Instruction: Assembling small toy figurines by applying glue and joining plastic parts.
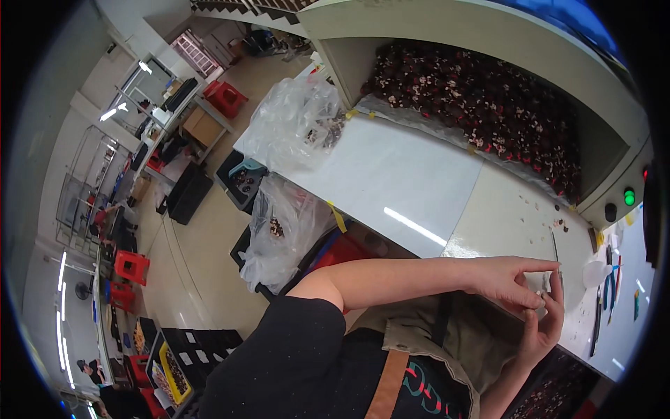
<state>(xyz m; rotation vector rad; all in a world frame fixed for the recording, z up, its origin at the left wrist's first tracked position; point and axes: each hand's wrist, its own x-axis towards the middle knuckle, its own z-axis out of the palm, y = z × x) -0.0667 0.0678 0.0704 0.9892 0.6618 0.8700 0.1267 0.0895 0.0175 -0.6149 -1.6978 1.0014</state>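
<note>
My left hand point(508, 281) reaches across from the left, its index finger stretched out and its thumb and other fingers bent in a pinch. Just below it, my right hand point(543, 327) comes up with thumb and fingers pinched as well. The fingertips of both hands meet over the near right edge of the white worktable point(412, 185). Something small and pale may be between them, but the fingers hide it. Closest to the hands on the table are a small white cup point(595, 273) and pliers with blue handles point(608, 288).
A machine's opening holds a heap of small dark and pale pieces point(481, 105). Clear plastic bags point(296, 122) lie on the table's left end. Below stand a dark bin point(241, 183) and another bagged bin point(279, 237). Red stools point(130, 267) and shelving stand farther left.
</note>
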